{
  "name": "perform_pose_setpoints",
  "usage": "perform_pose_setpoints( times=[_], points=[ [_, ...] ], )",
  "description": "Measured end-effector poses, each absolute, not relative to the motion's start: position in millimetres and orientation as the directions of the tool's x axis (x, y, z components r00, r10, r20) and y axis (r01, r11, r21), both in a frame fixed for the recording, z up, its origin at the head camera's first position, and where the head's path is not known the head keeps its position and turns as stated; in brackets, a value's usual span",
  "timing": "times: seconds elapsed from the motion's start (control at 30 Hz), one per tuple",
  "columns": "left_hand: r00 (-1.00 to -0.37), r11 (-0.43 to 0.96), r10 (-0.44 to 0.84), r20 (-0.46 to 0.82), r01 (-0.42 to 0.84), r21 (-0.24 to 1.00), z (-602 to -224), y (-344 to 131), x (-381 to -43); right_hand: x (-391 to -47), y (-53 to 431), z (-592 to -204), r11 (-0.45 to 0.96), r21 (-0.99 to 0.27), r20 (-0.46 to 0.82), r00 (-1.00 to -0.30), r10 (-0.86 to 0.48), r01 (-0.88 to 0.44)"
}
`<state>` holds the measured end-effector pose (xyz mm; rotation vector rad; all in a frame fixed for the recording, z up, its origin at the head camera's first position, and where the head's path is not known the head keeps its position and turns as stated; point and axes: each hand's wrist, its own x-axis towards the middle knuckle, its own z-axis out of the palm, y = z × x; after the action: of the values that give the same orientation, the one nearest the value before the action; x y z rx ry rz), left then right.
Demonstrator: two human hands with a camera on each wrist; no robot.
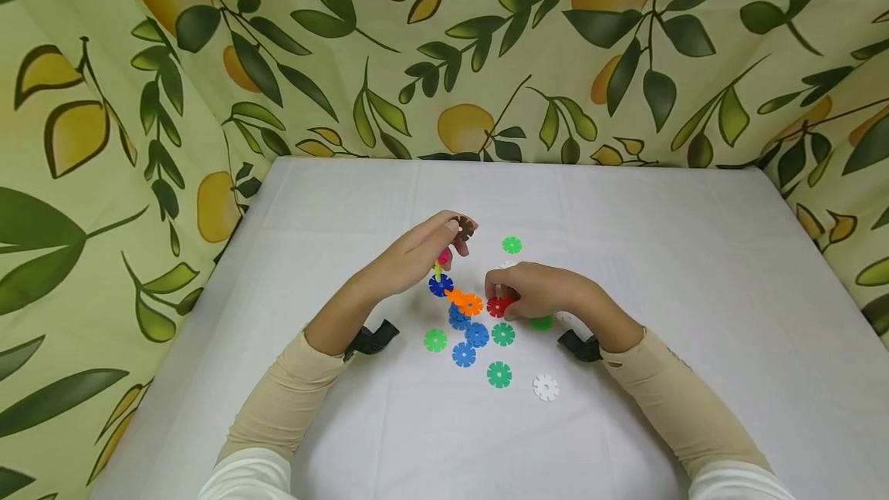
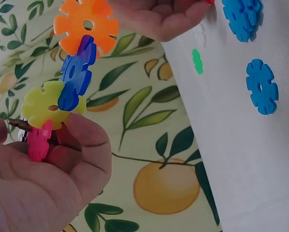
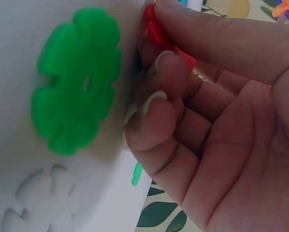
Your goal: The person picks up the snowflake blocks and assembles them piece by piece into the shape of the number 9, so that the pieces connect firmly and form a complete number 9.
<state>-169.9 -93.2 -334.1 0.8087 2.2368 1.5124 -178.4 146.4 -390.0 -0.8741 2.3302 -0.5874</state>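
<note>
My left hand holds a chain of notched plastic discs by its top end, between thumb and fingers. A brown disc shows at the fingertips, with a pink disc beside it. From there the chain runs through a yellow disc and a dark blue disc to orange pieces. My right hand pinches a red disc between thumb and fingers, just right of the orange end and apart from it. The palm hides part of the red disc in the right wrist view.
Loose discs lie on the white tablecloth: several blue ones, green ones and a white one. A green disc and a faint white disc lie beside my right hand. A leaf-patterned curtain hangs behind the table.
</note>
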Motion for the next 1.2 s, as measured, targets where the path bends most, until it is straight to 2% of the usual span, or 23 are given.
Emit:
perform_pose_setpoints(
  times=[0.2,0.4,0.5,0.67,0.8,0.97,1.2],
  points=[
    [-0.788,0.268,0.615,0.03,0.245,0.932,-333.6,-92.1,-169.7,-178.2,145.8,-390.6,0.718,-0.545,-0.363,-0.649,-0.668,-0.433],
    [-0.788,0.272,0.615,0.038,0.257,0.927,-335.4,-93.3,-170.7,-180.2,148.9,-384.1,0.634,-0.591,-0.29,-0.601,-0.744,-0.499],
    [-0.788,0.27,0.614,0.044,0.262,0.927,-335.8,-93.7,-170.9,-181.2,153.9,-376.5,0.553,-0.63,-0.139,-0.621,-0.771,-0.545],
    [-0.796,0.258,0.604,0.047,0.251,0.933,-335.3,-93.8,-169.9,-177.0,161.8,-357.8,0.413,-0.642,0.261,-0.691,-0.674,-0.646],
    [-0.8,0.235,0.597,0.051,0.235,0.943,-336.3,-93.4,-168.8,-171.3,161.8,-349.7,0.375,-0.564,0.498,-0.665,-0.556,-0.735],
    [-0.804,0.203,0.591,0.068,0.229,0.952,-337.7,-92.7,-167.9,-167.3,156.9,-346.9,0.354,-0.47,0.623,-0.588,-0.516,-0.808],
    [-0.796,0.193,0.6,0.085,0.247,0.95,-337.5,-90.8,-166.6,-163.8,152.7,-345.2,0.373,-0.395,0.671,-0.541,-0.507,-0.84]
  ],
)
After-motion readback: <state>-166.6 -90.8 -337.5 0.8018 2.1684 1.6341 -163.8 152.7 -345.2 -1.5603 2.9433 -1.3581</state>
